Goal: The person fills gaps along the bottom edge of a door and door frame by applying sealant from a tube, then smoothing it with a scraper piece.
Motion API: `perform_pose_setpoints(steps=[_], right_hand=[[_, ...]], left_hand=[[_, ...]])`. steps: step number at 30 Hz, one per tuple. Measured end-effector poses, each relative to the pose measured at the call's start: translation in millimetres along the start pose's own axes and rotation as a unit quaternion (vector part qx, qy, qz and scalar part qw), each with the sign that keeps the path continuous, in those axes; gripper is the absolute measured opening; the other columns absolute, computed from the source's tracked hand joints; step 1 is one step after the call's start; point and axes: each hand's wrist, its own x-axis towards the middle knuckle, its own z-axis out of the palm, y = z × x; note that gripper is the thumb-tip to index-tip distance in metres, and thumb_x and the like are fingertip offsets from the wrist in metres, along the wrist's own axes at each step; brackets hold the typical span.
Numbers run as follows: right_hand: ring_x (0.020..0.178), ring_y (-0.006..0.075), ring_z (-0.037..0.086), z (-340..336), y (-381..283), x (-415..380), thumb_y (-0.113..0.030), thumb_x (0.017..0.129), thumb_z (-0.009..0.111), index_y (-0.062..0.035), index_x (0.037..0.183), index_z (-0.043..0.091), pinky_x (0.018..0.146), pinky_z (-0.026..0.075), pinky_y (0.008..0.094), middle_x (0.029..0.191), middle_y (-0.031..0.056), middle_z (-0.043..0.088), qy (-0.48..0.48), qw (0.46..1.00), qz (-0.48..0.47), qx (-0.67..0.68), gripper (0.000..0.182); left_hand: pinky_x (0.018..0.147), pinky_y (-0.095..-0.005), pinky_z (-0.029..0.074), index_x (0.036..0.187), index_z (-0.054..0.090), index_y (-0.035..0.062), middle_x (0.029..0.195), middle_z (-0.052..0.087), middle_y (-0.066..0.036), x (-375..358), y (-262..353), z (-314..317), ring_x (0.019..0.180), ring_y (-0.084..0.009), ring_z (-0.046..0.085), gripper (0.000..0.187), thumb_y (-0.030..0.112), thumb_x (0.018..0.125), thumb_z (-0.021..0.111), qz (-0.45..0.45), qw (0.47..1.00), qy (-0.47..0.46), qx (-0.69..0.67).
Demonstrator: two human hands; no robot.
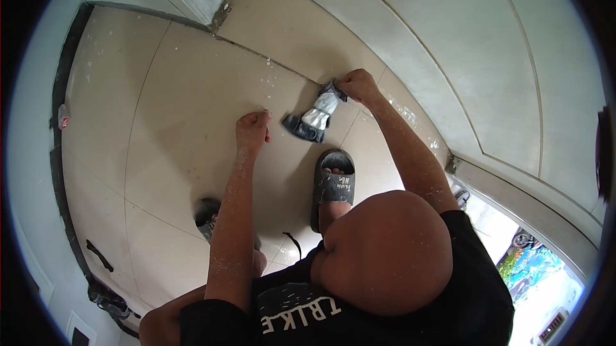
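Note:
My right hand is closed on the top end of a grey and dark cloth, pinching it against the beige tiled floor close to a grout line by the wall. The rest of the cloth trails down-left across the tile. My left hand rests a little to the left of the cloth with its fingers curled into a fist, knuckles on the tile. I cannot see anything in it. Both forearms are speckled with white dust. White specks dot the floor near the cloth.
A foot in a grey slipper stands just below the cloth, and a second foot is at lower left. A pale wall rises on the right. A dark skirting strip edges the floor at left. A bright doorway opens at lower right.

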Motion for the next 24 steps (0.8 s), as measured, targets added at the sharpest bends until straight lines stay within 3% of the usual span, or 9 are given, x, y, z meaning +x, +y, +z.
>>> perform_pose_setpoints(steps=[3, 7, 9, 11, 12, 13, 16, 20, 24], right_hand=[[0.093, 0.0358, 0.069, -15.5, -18.1, 23.4, -0.053, 0.081, 0.065, -0.0034, 0.082, 0.074, 0.084, 0.054, 0.0415, 0.088, 0.0221, 0.071, 0.021, 0.998, 0.054, 0.002, 0.051], [0.081, 0.0356, 0.07, 3.9, -8.9, 21.7, -0.052, 0.083, 0.065, -0.0006, 0.074, 0.073, 0.076, 0.054, 0.0424, 0.073, 0.0197, 0.069, 0.075, 0.996, -0.01, -0.039, 0.052], [0.082, 0.036, 0.069, -17.2, -20.4, 23.9, -0.049, 0.085, 0.064, -0.0005, 0.073, 0.072, 0.078, 0.054, 0.0425, 0.072, 0.019, 0.069, 0.036, 0.998, -0.025, -0.051, 0.051], [0.082, 0.0351, 0.069, -16.7, -22.6, 25.8, -0.049, 0.086, 0.063, -0.0009, 0.071, 0.071, 0.078, 0.054, 0.0426, 0.073, 0.0171, 0.069, 0.025, 0.999, 0.032, -0.034, 0.051], [0.078, 0.0316, 0.069, -5.5, -22.4, 23.3, -0.048, 0.085, 0.065, -0.001, 0.071, 0.07, 0.077, 0.054, 0.0419, 0.07, 0.0163, 0.069, 0.065, 0.996, -0.017, -0.062, 0.05], [0.079, 0.032, 0.069, -1.6, -15.5, 11.8, -0.05, 0.085, 0.064, -0.0012, 0.072, 0.071, 0.077, 0.054, 0.0419, 0.071, 0.0185, 0.069, 0.013, 0.999, -0.006, -0.032, 0.051], [0.078, 0.0389, 0.068, 9.2, 1.8, 1.3, -0.047, 0.083, 0.065, -0.0001, 0.075, 0.072, 0.075, 0.054, 0.0427, 0.074, 0.0223, 0.068, 0.017, 1.0, 0.0, 0.006, 0.048], [0.079, 0.0399, 0.069, 3.4, -18.4, 31.2, -0.045, 0.082, 0.067, 0.0005, 0.077, 0.072, 0.076, 0.055, 0.0438, 0.077, 0.0233, 0.068, 0.103, 0.994, 0.025, 0.008, 0.046], [0.086, 0.0376, 0.069, 11.8, -8.6, -10.5, -0.047, 0.083, 0.068, -0.0006, 0.078, 0.072, 0.08, 0.055, 0.0421, 0.08, 0.0213, 0.07, 0.054, 0.998, 0.037, 0.02, 0.047]], left_hand=[[0.041, -0.0278, 0.043, 0.078, 0.067, -0.0016, 0.051, 0.053, -0.002, 4.4, -2.5, -3.5, 0.041, -0.0116, 0.051, 0.035, 0.027, 0.097, 0.061, -0.015, 1.0, -0.011, 0.024], [0.042, -0.0278, 0.043, 0.078, 0.068, -0.0013, 0.05, 0.053, -0.002, -0.7, 4.9, -6.9, 0.041, -0.0118, 0.052, 0.035, 0.028, 0.097, 0.062, -0.008, 0.999, -0.025, 0.024], [0.042, -0.0277, 0.044, 0.078, 0.068, -0.0015, 0.052, 0.054, -0.003, 0.8, 3.5, -4.1, 0.042, -0.0118, 0.053, 0.035, 0.028, 0.096, 0.062, -0.02, 1.0, -0.015, 0.015], [0.042, -0.0278, 0.044, 0.078, 0.068, -0.0016, 0.052, 0.054, -0.003, 0.5, 3.5, -6.8, 0.042, -0.0119, 0.053, 0.034, 0.027, 0.096, 0.062, -0.023, 0.999, -0.019, 0.02], [0.042, -0.0278, 0.044, 0.078, 0.068, -0.0017, 0.053, 0.054, -0.003, -0.4, 6.6, -7.8, 0.042, -0.012, 0.053, 0.034, 0.027, 0.096, 0.062, -0.019, 0.999, -0.024, 0.025], [0.042, -0.0278, 0.044, 0.078, 0.068, -0.0017, 0.053, 0.054, -0.003, -0.6, 7.9, -8.0, 0.042, -0.012, 0.053, 0.034, 0.027, 0.096, 0.062, -0.018, 0.999, -0.024, 0.024], [0.042, -0.0277, 0.045, 0.078, 0.067, -0.0022, 0.054, 0.056, -0.004, -2.4, 7.8, -6.8, 0.042, -0.0119, 0.053, 0.033, 0.025, 0.096, 0.062, -0.03, 0.999, -0.028, 0.003], [0.042, -0.0277, 0.045, 0.078, 0.067, -0.0027, 0.055, 0.057, -0.004, -0.1, 3.1, -6.7, 0.042, -0.0115, 0.052, 0.033, 0.025, 0.096, 0.062, -0.019, 0.999, -0.03, 0.008], [0.042, -0.0275, 0.045, 0.079, 0.067, -0.0025, 0.056, 0.057, -0.004, -1.8, 5.9, -7.2, 0.042, -0.0116, 0.052, 0.034, 0.026, 0.097, 0.062, -0.028, 0.999, -0.032, -0.012]])
